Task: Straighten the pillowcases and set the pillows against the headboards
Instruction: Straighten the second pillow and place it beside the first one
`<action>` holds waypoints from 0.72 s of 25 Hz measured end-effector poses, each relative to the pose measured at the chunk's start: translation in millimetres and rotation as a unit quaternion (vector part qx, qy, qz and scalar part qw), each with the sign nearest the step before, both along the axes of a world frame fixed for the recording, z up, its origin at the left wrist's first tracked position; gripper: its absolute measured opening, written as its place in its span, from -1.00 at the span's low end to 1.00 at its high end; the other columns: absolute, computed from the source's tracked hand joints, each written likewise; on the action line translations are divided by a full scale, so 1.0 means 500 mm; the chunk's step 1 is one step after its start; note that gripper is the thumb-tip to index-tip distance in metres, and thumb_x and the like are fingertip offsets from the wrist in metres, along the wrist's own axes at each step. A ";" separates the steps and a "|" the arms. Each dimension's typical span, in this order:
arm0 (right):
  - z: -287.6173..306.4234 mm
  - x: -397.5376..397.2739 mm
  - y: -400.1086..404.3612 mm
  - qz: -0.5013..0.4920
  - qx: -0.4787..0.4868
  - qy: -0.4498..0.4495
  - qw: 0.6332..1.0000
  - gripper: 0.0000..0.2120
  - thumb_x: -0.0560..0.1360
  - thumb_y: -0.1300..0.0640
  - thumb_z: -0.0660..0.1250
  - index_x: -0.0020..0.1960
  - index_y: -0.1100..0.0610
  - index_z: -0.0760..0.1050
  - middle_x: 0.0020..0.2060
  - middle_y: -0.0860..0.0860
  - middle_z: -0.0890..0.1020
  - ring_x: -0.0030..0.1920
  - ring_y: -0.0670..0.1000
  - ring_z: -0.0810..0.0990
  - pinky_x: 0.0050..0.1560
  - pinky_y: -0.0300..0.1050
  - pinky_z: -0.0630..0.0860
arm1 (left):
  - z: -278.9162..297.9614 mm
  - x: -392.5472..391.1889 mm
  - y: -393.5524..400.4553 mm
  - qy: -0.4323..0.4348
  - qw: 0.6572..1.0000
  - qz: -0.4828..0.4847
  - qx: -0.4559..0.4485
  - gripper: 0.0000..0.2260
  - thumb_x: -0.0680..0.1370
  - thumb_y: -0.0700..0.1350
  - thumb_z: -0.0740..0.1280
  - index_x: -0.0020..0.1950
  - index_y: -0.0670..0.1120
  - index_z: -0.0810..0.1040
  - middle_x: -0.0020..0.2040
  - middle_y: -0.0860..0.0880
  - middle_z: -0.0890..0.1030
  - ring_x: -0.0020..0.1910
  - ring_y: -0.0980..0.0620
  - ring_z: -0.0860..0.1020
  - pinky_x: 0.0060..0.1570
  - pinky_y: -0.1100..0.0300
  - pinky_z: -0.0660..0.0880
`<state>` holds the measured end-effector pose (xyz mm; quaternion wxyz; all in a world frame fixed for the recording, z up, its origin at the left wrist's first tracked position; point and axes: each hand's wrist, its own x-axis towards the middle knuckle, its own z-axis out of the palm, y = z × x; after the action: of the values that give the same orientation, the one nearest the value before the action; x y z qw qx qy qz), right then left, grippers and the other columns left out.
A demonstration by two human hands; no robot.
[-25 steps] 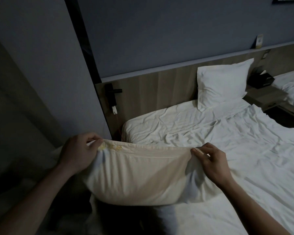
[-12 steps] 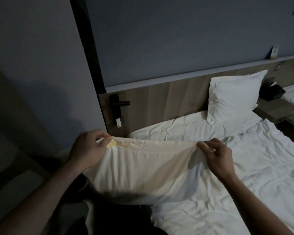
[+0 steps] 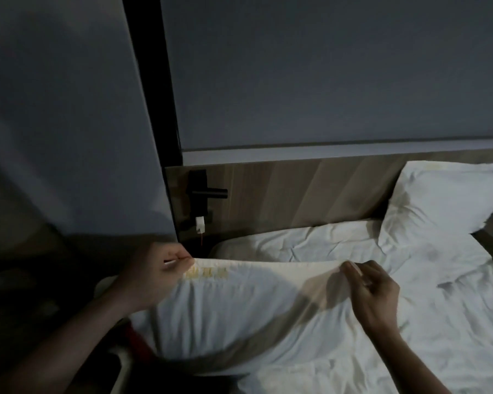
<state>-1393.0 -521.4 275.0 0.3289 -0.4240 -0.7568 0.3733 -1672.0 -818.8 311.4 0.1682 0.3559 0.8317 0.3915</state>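
Your left hand (image 3: 157,275) pinches the top-left corner of the pillow (image 3: 239,317), fingers curled tight round the pillowcase hem, thumb on top. Your right hand (image 3: 372,291) pinches the top-right corner the same way, fingertips closed on the fabric edge. The pillow hangs between both hands, its top edge stretched almost level from one grip to the other, its body drooping below and toward you. Yellow stitched lettering (image 3: 207,273) sits on the hem just beside the left hand; it is too blurred to read. The frame is motion-blurred along the pillow's lower edge, so the exact bottom outline is unclear. The pillow is held over the near-left corner of the bed (image 3: 410,322), above the rumpled white sheet, well short of the headboard (image 3: 310,191) and not touching it. A second pillow (image 3: 444,200) leans upright against the headboard at the right, well apart from both hands. On the panel left of the headboard there is a black lever handle (image 3: 207,191) with a small white tag (image 3: 200,224) hanging under it, above and between your left hand and the bed. Something red (image 3: 135,341) shows under the held pillow near your left forearm; you can't tell what it is. The room is dim, with grey wall (image 3: 325,66) above the headboard.
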 end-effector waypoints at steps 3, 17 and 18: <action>-0.053 -0.050 0.071 -0.020 0.007 -0.001 1.000 -0.67 0.57 0.18 0.45 -0.35 0.22 0.53 -0.35 0.13 0.53 -0.27 0.09 0.53 -0.17 -0.01 0.44 | -0.049 -0.032 0.060 -0.012 1.000 -0.013 -0.009 -0.76 0.57 -0.17 0.47 -0.27 0.07 0.66 -0.28 0.20 0.70 -0.21 0.28 0.66 -0.15 0.35 0.48; -0.452 -0.232 0.387 0.113 0.173 0.092 0.974 -0.55 0.61 -0.03 0.42 -0.37 0.14 0.40 -0.52 0.04 0.42 -0.45 -0.04 0.40 -0.39 -0.03 0.40 | -0.407 -0.095 0.259 0.199 0.961 0.119 0.153 -0.87 0.59 -0.05 0.45 -0.14 0.14 0.67 -0.25 0.27 0.69 -0.27 0.40 0.59 -0.22 0.39 0.42; -0.477 -0.234 0.396 0.123 0.183 0.075 0.972 -0.56 0.61 -0.06 0.42 -0.34 0.15 0.44 -0.50 0.04 0.47 -0.44 -0.01 0.45 -0.37 0.00 0.44 | -0.423 -0.086 0.269 0.200 0.959 0.129 0.156 -0.88 0.59 -0.02 0.45 -0.13 0.18 0.66 -0.23 0.30 0.68 -0.27 0.42 0.58 -0.20 0.37 0.43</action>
<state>-1509.8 -323.3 36.7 0.4085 -0.2308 -0.8319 0.2964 -1714.9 -684.3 99.8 -0.1110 0.3381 0.8161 0.4553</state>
